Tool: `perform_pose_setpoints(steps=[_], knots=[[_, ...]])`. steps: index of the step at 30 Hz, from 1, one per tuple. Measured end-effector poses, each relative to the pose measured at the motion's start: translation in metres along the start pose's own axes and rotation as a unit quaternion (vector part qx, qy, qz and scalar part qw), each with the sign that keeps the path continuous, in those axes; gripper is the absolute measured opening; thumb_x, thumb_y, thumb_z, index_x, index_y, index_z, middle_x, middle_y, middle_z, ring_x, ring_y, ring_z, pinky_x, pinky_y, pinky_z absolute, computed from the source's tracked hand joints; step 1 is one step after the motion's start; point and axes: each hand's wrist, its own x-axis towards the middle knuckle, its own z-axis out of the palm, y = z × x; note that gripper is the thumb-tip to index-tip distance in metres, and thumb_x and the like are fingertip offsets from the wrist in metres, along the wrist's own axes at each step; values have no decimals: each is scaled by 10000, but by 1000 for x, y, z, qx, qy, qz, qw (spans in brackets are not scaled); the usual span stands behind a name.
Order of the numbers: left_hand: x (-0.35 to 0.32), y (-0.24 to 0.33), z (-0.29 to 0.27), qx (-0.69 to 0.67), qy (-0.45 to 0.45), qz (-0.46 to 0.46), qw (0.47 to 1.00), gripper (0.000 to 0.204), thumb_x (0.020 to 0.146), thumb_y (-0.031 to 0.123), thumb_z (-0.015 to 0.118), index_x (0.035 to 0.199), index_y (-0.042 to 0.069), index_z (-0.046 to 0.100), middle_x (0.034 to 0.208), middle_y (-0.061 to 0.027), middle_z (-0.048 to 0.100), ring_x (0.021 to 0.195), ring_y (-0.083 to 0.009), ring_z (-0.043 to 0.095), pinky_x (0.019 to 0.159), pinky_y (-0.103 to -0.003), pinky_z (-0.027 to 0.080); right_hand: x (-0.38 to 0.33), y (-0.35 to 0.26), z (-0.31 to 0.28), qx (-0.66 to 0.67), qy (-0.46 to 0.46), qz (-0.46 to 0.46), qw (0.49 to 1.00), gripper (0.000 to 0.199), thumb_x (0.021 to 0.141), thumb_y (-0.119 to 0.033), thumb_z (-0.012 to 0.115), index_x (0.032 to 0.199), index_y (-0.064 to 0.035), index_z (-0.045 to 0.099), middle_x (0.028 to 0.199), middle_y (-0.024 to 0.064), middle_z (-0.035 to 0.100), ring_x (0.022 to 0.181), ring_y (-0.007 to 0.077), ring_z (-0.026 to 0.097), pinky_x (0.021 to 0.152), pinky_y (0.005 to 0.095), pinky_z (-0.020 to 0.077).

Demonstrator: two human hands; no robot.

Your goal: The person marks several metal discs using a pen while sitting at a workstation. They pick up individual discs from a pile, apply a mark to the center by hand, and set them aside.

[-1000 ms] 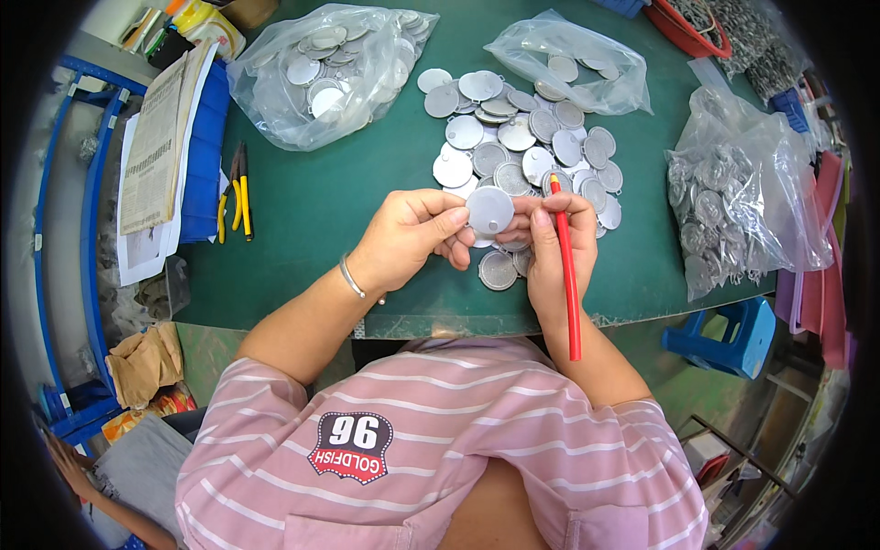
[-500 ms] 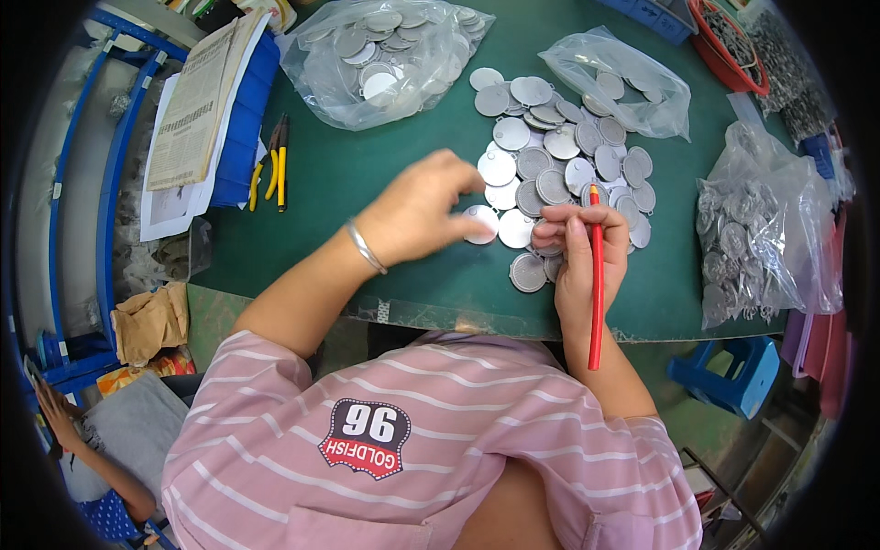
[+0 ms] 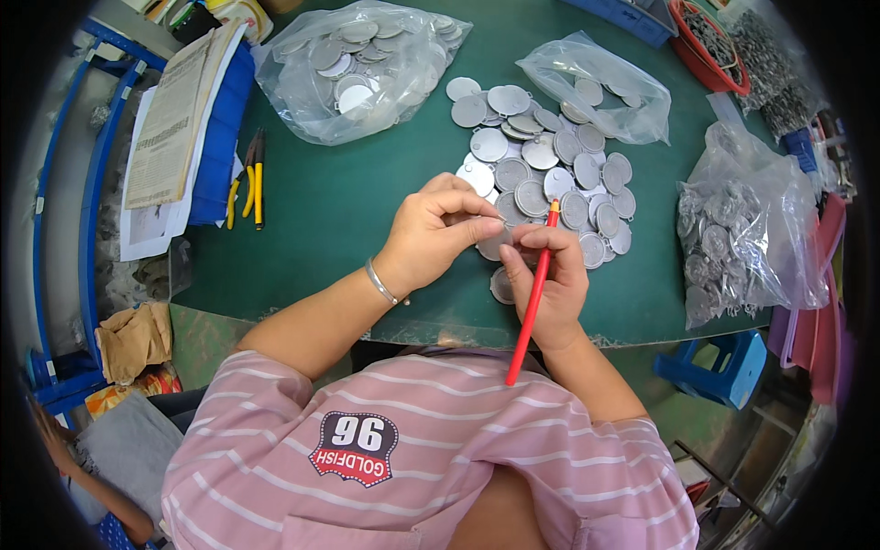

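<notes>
My left hand (image 3: 431,234) is closed, pinching a round grey metal disc (image 3: 496,244) between thumb and fingers. Close beside it, my right hand (image 3: 555,295) grips a red pencil (image 3: 530,323) with a yellowish upper end, slanting down toward my shirt. The right fingertips meet the disc's edge; whether they also grip it is hard to tell. Just beyond both hands spreads a loose pile of similar discs (image 3: 541,151), some shiny, some dull with a raised rim. One more disc (image 3: 501,286) lies partly behind the right hand.
Clear bags of discs lie at the far left (image 3: 362,69) and far right (image 3: 600,87); another bag of metal parts (image 3: 733,229) sits right. Yellow-handled pliers (image 3: 240,188) rest beside a blue bin (image 3: 223,128). A red basket (image 3: 710,46) stands back right, a blue stool (image 3: 720,367) below the table.
My left hand has moved right and nearer to me, and now has a disc in its fingers. My right hand has come in to meet it, the red pencil tilting more.
</notes>
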Motion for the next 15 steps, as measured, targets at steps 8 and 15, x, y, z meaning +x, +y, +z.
perform_pose_setpoints(steps=[8, 15], knots=[[-5, 12, 2, -71, -37, -174, 981, 257, 845, 113, 591, 1069, -13, 591, 938, -75, 622, 763, -100, 589, 659, -210, 491, 1, 0, 2, -55, -13, -40, 998, 160, 816, 31, 584, 932, 4, 477, 951, 128, 609, 687, 99, 551, 618, 207, 461], [-1, 3, -6, -205, 9, -209, 956, 319, 820, 44, 596, 1123, -30, 530, 944, -94, 627, 815, -132, 615, 699, -247, 516, 5, -7, -7, -58, 69, -29, 996, 175, 908, -70, 464, 1054, 26, 475, 960, 113, 583, 781, 124, 553, 701, 222, 453]])
